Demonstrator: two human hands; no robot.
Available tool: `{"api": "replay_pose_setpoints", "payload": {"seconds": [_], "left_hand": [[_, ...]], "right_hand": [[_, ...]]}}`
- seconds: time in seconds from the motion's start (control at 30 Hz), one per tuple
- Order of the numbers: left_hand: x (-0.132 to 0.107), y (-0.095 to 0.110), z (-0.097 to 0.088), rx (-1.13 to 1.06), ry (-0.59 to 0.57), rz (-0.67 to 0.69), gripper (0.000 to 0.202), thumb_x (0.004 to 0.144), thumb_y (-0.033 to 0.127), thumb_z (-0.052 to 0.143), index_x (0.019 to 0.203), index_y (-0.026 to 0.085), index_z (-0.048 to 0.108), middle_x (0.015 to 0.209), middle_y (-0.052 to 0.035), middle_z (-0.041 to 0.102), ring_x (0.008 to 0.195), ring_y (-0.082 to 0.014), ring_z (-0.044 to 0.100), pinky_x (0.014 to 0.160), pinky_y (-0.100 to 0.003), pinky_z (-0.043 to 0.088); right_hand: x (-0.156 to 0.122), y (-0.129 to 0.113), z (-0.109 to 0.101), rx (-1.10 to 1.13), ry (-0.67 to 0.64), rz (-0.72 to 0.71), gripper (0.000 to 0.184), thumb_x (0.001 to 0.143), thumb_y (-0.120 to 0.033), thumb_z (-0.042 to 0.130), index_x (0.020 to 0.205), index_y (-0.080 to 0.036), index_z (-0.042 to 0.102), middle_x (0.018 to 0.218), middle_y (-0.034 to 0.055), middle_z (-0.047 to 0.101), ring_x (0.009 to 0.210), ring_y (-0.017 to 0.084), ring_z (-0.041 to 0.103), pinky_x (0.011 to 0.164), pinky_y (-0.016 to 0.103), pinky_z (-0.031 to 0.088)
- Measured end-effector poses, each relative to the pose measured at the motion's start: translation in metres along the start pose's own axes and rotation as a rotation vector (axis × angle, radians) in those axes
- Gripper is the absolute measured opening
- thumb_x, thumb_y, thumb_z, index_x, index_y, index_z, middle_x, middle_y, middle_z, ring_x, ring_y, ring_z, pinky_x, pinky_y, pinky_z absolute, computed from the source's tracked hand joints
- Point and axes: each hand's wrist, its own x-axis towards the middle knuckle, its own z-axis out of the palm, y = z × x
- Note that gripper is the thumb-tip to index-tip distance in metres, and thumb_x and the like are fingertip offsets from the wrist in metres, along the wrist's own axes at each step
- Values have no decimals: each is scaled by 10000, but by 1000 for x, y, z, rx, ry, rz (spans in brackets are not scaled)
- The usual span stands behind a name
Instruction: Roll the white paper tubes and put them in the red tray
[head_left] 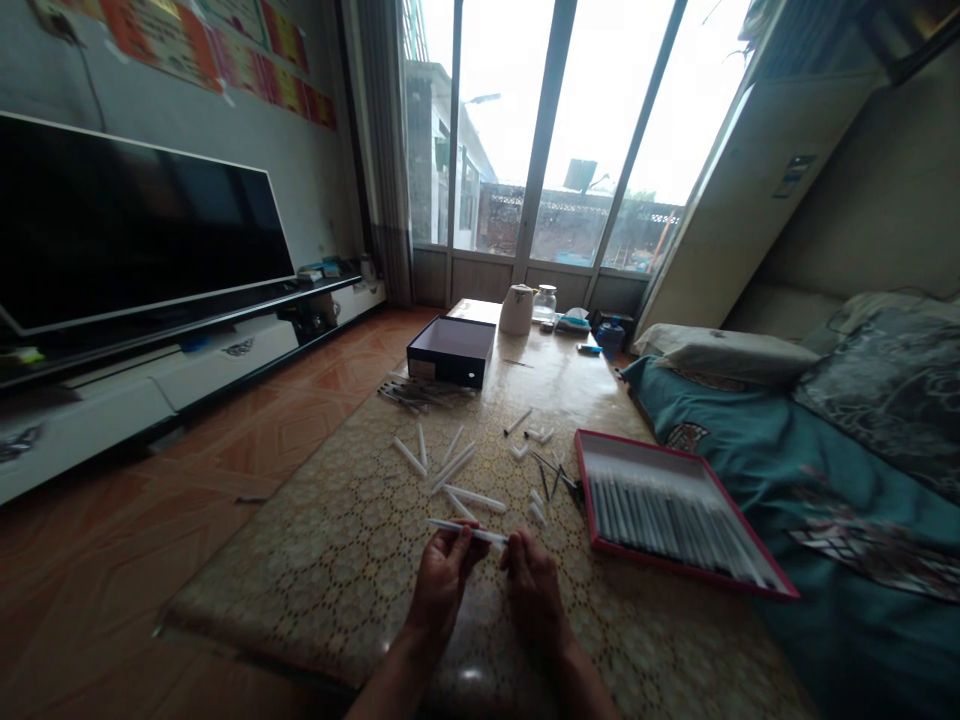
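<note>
My left hand [444,585] grips a white plastic pen barrel [465,532] that lies crosswise above the front of a low table. My right hand [534,590] is pinching the barrel's right end, though its fingers partly hide that end. Several loose white barrels [452,468] lie scattered on the patterned table mat [337,570] just ahead of my hands. A few thin dark pen refills [551,477] lie to the right of them. A red-rimmed tray [637,453] packed with rows of pens sits further right.
A bundle of dark refills [420,395] and a black box [450,350] lie further along the table. A white kettle [516,310], glass jar [544,303] and blue bottle [610,338] stand at its far end. A teal-covered bed [810,480] runs along the right.
</note>
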Motion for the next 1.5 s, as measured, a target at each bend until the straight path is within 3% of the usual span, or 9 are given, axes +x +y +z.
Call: {"api": "replay_pose_setpoints", "payload": {"seconds": [0.53,0.93,1.27,1.43,1.5], "left_hand": [[0,-1,0,-3,-6,6,225,673,266,726,837,137,643,806,-46,693,754,-146,653,739,-265,519],[0,1,2,13,35,0,262,616,272,764,810,141,649,793,-40,691,735,-156,656,721,-271,523],[-2,2,4,55,-11,26,232,644,289,741,793,140,644,778,-44,691,732,-162,653,724,-282,513],[-4,4,7,93,18,43,244,609,291,762,783,150,666,780,-44,692,726,-158,644,720,-270,500],[-5,4,8,156,-2,59,241,614,283,759,795,148,676,753,-44,688,707,-150,634,704,-255,492]], "right_hand": [[1,-1,0,39,-5,-42,323,923,-393,332,725,-204,503,633,-22,518,584,122,490,551,212,350],[1,0,1,5,10,-59,332,924,-395,332,700,-212,496,621,-22,518,579,127,493,559,219,353],[1,5,3,-27,54,-47,395,915,-427,343,639,-208,520,569,-13,530,524,125,489,529,227,359],[3,-1,0,94,112,-69,306,912,-380,362,945,-201,609,814,34,642,727,154,596,656,247,449],[6,-4,-3,92,109,-106,295,905,-358,378,966,-207,625,893,52,647,817,170,603,715,264,457]]}}
